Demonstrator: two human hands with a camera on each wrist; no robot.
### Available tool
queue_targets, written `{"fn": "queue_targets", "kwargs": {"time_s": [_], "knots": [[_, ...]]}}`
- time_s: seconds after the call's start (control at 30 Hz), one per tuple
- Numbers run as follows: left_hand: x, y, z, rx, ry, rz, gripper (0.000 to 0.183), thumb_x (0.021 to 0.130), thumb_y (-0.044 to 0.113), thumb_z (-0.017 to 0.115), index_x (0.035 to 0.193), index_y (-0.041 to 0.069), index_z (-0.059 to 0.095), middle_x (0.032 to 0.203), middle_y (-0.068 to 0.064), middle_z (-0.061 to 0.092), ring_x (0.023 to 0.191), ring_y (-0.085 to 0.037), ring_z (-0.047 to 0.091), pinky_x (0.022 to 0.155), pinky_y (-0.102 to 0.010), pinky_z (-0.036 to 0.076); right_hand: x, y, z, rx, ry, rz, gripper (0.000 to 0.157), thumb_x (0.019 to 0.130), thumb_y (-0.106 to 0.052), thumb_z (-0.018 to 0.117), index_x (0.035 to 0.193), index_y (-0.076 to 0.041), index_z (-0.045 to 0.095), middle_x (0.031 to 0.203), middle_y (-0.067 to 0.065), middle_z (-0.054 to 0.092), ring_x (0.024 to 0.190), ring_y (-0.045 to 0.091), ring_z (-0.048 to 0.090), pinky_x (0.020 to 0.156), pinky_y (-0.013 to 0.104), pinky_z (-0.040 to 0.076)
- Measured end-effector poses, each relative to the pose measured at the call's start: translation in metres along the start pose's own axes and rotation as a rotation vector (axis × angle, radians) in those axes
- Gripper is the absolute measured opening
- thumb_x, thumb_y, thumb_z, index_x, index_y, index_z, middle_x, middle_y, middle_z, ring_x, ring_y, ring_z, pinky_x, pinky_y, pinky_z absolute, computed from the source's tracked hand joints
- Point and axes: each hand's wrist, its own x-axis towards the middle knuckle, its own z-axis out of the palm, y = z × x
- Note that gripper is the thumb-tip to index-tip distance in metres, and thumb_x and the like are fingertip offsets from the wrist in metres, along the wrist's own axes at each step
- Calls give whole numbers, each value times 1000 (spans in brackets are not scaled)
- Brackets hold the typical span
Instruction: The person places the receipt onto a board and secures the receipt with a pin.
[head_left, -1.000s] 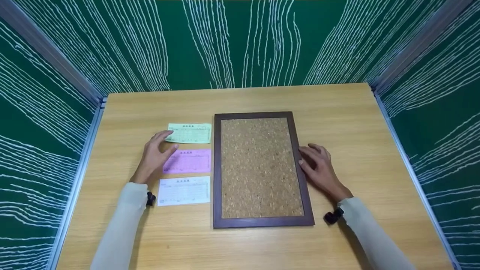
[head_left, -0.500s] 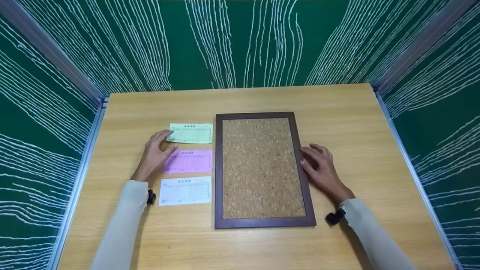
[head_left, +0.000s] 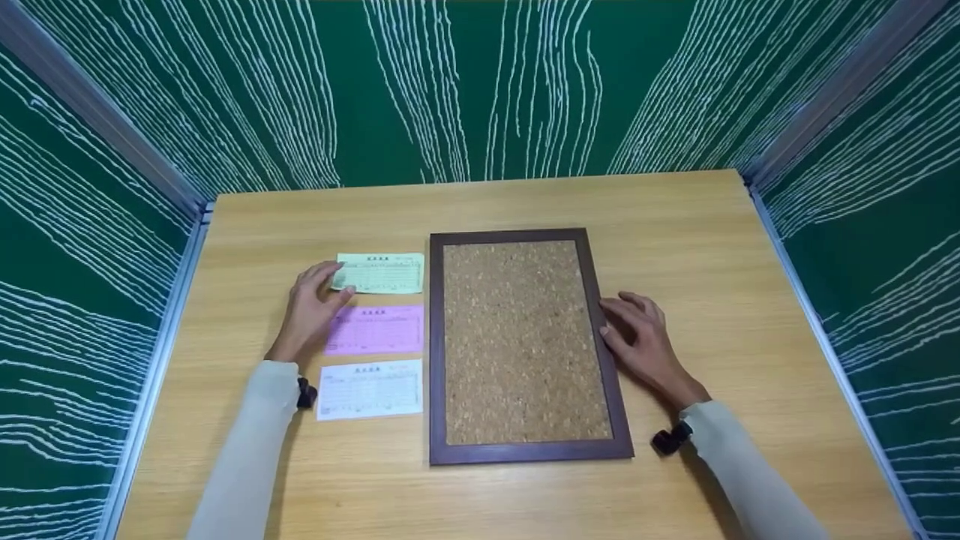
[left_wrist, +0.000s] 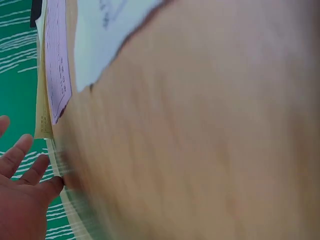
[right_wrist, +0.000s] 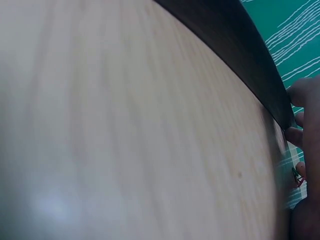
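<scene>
In the head view a cork board (head_left: 525, 345) in a dark brown frame lies on the table, with a column of printed paper slips along its left side. At the top is a green slip (head_left: 382, 273), below it a pink slip (head_left: 379, 330), and nearest the person a white slip (head_left: 371, 390). My left hand (head_left: 311, 307) has its fingertips at the green slip's left end, thumb and index finger spread apart, palm over the pink slip's left side. My right hand (head_left: 641, 337) touches the frame's right edge with relaxed fingertips. The right wrist view shows the dark frame (right_wrist: 235, 55) beside that hand.
The wooden table (head_left: 675, 225) is enclosed by green panels (head_left: 480, 90) with wavy white lines at the back and sides. Small black wrist devices sit on both sleeves, and the left one (head_left: 306, 393) is close to the white slip.
The head view has shifted slightly. My left hand has crept a little toward the back, and its thumb now overlaps the green slip's lower edge. My right hand stays at the frame.
</scene>
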Motion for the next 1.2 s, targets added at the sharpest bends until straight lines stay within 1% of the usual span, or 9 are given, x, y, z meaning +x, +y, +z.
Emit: {"fn": "queue_targets", "kwargs": {"time_s": [0.23,0.47,0.6,0.67,0.8,0.93,1.2], "knots": [[7,-3,-4,-2,-21,-29,58,105,25,78,157,4,59,168,-16,47,162,-38,32,134,-55,21,1,-2,0,2,-1,4,46,99,-9,78,145,-7,72,145,15,71,147,44,46,121,67,22],[17,-5,-3,11,-31,-38,57,106,24,76,157,5,59,169,-16,46,163,-38,30,134,-56,21,1,-1,-2,3,10,3,46,98,-7,79,143,-6,73,145,19,69,146,45,46,120,67,23],[20,-9,-4,32,-24,-28,56,106,22,77,155,3,60,167,-17,47,162,-39,30,134,-56,21,1,-1,-1,5,6,17,47,98,-8,80,144,-8,73,148,23,66,146,45,45,118,68,25],[22,-11,-6,57,-24,-12,55,105,21,77,154,1,60,166,-19,48,161,-40,30,134,-57,22,1,-1,0,6,3,20,47,97,-9,80,144,-8,73,149,24,65,146,45,45,117,68,25],[25,-15,-8,106,-38,18,53,105,18,76,152,-2,61,165,-24,47,160,-44,28,133,-60,21,1,-1,1,0,-8,19,48,98,-10,80,145,-9,72,149,21,66,147,44,44,118,69,23],[30,-17,-11,145,-52,26,51,106,18,74,152,-2,62,166,-25,46,161,-45,27,133,-61,19,0,-2,0,-8,-15,22,48,98,-11,80,146,-10,72,148,16,68,148,43,43,119,71,21],[42,-17,-12,136,-62,3,47,108,15,71,152,-1,62,169,-22,44,163,-42,26,134,-59,19,-1,0,-1,2,-4,17,49,98,-11,81,145,-10,72,149,18,67,147,44,44,118,69,23]]}}
